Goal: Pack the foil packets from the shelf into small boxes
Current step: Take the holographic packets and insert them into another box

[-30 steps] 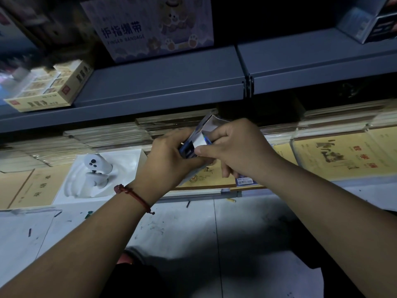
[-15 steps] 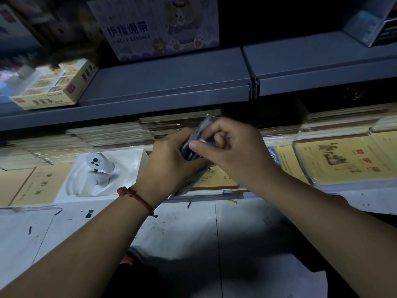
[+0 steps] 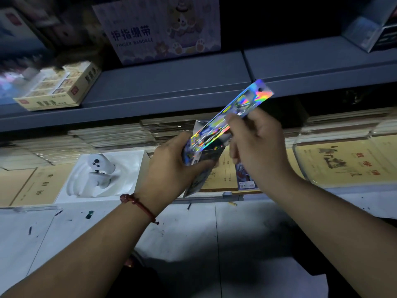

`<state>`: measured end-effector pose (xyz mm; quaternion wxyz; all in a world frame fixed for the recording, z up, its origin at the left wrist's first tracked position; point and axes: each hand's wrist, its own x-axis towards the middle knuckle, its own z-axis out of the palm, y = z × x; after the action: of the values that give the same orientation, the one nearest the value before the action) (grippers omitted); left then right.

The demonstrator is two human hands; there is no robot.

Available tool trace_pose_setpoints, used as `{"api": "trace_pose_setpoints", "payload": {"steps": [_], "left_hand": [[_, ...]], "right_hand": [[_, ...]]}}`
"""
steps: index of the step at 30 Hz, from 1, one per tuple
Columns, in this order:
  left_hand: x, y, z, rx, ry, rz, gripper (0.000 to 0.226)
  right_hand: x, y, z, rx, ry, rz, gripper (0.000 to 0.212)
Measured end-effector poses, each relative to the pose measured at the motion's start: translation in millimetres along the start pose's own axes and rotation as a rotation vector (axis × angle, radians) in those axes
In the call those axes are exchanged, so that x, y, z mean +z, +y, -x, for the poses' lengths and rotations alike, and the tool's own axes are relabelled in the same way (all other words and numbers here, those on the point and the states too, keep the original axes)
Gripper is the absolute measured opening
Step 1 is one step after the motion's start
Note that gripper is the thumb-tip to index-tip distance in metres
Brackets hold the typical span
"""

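Just right of the white controller tray [image 3: 131, 163], the left hand [image 3: 169, 168] grips a small box [image 3: 196, 182], fingers curled round it, while the right hand [image 3: 257, 147], farther right, pinches a tilted holographic foil packet [image 3: 242, 104], its lower end at the box's open top.

The foil packet [image 3: 247, 102] shimmers in rainbow bands of blue, green, pink and orange over silver. The small box [image 3: 198, 179] is blue with pale print. My bracelet [image 3: 137, 204] is dark red cord. The shelf [image 3: 171, 82] is grey-blue. The controller [image 3: 100, 166] and its tray [image 3: 129, 168] are white. The notebooks [image 3: 343, 164] are tan with black and red characters. The carton [image 3: 159, 29] is lilac with paw prints.
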<state>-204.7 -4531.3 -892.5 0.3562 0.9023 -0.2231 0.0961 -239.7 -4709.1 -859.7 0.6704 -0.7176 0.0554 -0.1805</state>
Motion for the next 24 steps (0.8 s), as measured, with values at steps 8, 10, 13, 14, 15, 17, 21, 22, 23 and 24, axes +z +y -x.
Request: {"api": "trace_pose_setpoints", "payload": {"steps": [8,10,13,14,15,17,21,22,23,24], "left_hand": [[-4.6,-18.3,9.7,-0.154,-0.026,0.030,0.054],[-5.1,-18.4,10.9,-0.150,-0.027,0.049,0.054],[-6.5,-16.7,11.0,-0.170,-0.014,0.073,0.052],[-7.2,-15.4,11.0,-0.185,-0.007,0.089,0.048],[-7.8,-14.4,11.0,-0.204,-0.001,0.111,0.045],[-9.3,-12.4,10.8,-0.247,0.007,0.175,0.043],[-11.0,-11.0,8.6,-0.303,0.024,0.300,0.045],[-11.2,-10.9,8.2,-0.308,0.023,0.323,0.045],[-11.0,-11.4,8.1,-0.312,0.021,0.332,0.045],[-10.8,-11.3,8.0,-0.317,0.020,0.330,0.045]], "right_hand": [[-16.3,-9.9,-9.1,-0.068,0.122,-0.050,0.023],[-16.3,-11.3,-7.9,-0.112,0.122,-0.020,0.019],[-14.3,-12.3,-5.3,-0.165,0.113,0.016,0.016],[-14.1,-12.3,-4.1,-0.184,0.105,0.029,0.017],[-13.8,-12.1,-2.8,-0.201,0.097,0.041,0.018],[-12.9,-11.5,-1.1,-0.222,0.085,0.060,0.019],[-11.4,-9.7,0.3,-0.235,0.078,0.066,0.015],[-11.0,-9.2,0.5,-0.235,0.077,0.065,0.014],[-10.7,-8.9,0.7,-0.233,0.075,0.063,0.014],[-10.5,-8.8,1.0,-0.232,0.074,0.060,0.014]]}}
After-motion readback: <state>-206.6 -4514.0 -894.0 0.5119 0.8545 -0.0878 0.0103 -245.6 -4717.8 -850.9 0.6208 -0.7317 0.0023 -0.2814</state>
